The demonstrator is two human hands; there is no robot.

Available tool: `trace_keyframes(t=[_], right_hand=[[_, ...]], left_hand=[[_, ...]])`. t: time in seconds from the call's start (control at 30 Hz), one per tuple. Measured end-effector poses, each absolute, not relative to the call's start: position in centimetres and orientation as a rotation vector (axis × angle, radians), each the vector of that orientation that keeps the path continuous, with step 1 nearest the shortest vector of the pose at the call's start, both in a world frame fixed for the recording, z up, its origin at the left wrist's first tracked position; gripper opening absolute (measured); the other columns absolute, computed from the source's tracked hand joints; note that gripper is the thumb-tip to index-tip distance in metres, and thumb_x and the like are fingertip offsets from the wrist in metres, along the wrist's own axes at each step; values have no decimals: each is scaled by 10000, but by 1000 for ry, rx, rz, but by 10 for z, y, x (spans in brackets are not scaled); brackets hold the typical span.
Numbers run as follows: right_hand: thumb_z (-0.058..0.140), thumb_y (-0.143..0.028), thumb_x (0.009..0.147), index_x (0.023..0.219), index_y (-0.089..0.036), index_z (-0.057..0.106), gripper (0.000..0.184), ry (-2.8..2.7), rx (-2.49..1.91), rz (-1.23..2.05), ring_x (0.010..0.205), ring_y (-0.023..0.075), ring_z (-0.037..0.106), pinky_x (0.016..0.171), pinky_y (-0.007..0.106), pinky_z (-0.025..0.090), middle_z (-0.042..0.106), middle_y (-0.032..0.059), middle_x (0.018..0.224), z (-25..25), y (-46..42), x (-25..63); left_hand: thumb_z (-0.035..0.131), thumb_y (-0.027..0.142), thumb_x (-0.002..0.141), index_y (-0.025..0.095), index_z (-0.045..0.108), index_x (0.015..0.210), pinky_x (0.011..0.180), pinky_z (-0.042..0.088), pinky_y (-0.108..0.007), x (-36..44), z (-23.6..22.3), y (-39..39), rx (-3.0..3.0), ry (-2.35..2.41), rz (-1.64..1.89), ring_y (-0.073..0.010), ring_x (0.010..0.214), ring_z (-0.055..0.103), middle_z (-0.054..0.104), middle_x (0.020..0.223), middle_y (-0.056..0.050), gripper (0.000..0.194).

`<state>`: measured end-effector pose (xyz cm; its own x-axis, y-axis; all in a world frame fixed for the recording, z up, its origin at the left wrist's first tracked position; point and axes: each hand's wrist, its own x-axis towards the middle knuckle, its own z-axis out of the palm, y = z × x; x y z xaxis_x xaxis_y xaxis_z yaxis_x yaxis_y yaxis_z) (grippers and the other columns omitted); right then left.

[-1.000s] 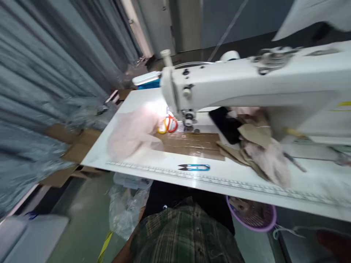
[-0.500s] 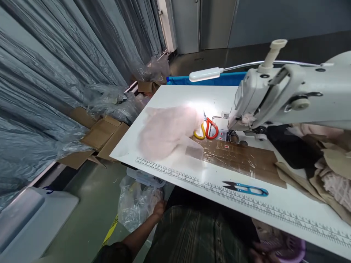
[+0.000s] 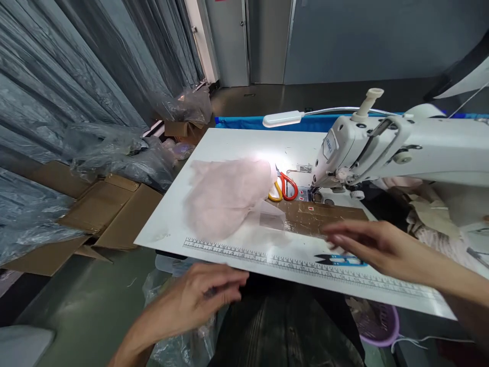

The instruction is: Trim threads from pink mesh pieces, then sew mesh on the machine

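My left hand (image 3: 204, 295) is at the table's front edge, thumb apart from the loosely bent fingers, with nothing visible in it. Over the blue thread snips (image 3: 342, 260) hovers my right hand (image 3: 367, 244), its fingers stretched out and holding nothing; it partly hides the snips' handles. A pale pink heap of sheer fabric (image 3: 229, 193) covers the table's left middle. Scissors with one red and one yellow handle (image 3: 289, 187) lie at the fabric's right side. A brown taped strip (image 3: 301, 216) runs from there toward my right hand.
A white sewing machine (image 3: 344, 148) stands at the right, with a lamp (image 3: 282, 119) beside its head. Printed ruler markings (image 3: 252, 255) follow the white table's (image 3: 168, 214) front edge. Left on the floor are an open cardboard box (image 3: 110, 204) and plastic bags; a purple basket (image 3: 389, 326) sits below right.
Both hands have come up from below the table: the left to its front edge, the right over the snips. The camera view has shifted. Fabric and scissors stay in place.
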<state>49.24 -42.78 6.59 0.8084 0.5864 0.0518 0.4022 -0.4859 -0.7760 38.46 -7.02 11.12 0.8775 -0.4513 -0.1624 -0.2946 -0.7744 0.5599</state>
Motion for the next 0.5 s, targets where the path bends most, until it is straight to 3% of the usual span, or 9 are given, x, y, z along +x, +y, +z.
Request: trace_keyframes(t=[0.1,0.17,0.27,0.37,0.43,0.5], right_hand=[[431,-328,967,1081,-188,670,299,-917,-2196,25,882,239,646,810,367,540,680,116,1010,64,-364,539],[376,-209,946,969,-146,639,272,-937,-2320,-165,901,253,610,855,390,500,649,149,966,49,-332,561],[394,-156,919,976,-115,583,201,-785,-2533,-201,868,266,588,801,372,481,620,174,922,31,-303,585],[525,-247,899,1033,-92,548,205,-630,-2685,-64,871,290,598,725,348,465,615,203,957,32,-292,600],[590,-290,868,1036,-89,541,267,-561,-2736,49,874,301,614,693,331,454,624,203,957,41,-291,603],[622,-307,834,1049,-81,536,324,-476,-2749,157,857,308,631,657,317,443,639,194,925,51,-292,601]], left_hand=[[513,273,968,202,581,1221,854,539,-328,431,129,-92,2700,-862,208,-190,1018,648,684,1131,-70,272],[560,316,942,168,571,1206,928,509,-404,461,119,-106,2850,-1099,352,-250,1113,606,650,1186,-111,303],[652,388,876,111,557,1206,894,493,-395,487,92,-122,3027,-1246,267,-271,1072,601,638,1156,-151,441],[550,169,917,117,624,987,787,466,-362,493,76,-127,3146,-1347,257,-219,878,617,651,931,-100,114],[467,47,897,142,612,830,751,442,-341,494,80,-124,3135,-1360,321,-177,777,590,625,836,-57,185],[425,68,908,156,589,774,731,434,-335,500,95,-116,3087,-1219,437,-158,713,555,596,783,-34,230]])
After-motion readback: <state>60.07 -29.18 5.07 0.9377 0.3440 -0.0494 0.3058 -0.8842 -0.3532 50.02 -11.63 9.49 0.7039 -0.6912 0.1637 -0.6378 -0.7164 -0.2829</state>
